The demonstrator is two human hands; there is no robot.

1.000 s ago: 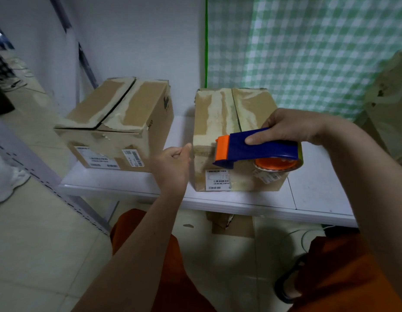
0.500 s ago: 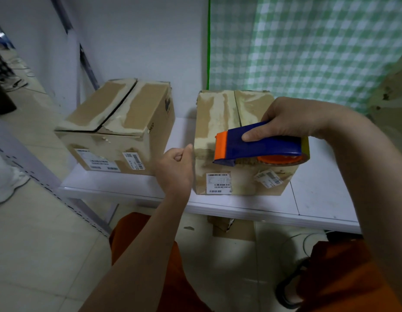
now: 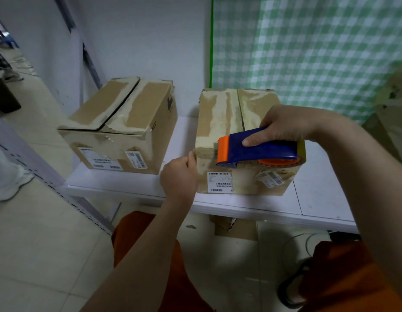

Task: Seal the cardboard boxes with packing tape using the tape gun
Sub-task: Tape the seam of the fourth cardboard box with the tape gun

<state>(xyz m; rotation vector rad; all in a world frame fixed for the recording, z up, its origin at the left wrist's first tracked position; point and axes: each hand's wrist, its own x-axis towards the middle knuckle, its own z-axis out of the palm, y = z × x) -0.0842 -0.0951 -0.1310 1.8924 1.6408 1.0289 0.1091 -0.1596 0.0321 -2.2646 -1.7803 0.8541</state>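
Right hand [image 3: 290,124] curled round blue-and-orange plastic tape gun [image 3: 258,149], held over near top edge of worn brown cardboard box [image 3: 220,122] on white worktop [image 3: 319,199]. Left hand [image 3: 179,176] fingers curled, touching box's near left corner; grip unclear. Second scuffed cardboard box [image 3: 128,122] just left, flaps unsealed.

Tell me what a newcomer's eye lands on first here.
The blue and orange tape gun, gripped by the right hand at the near top edge of the right cardboard box on the white table. The left hand is at that box's left corner. A second cardboard box, flaps untaped, sits left.
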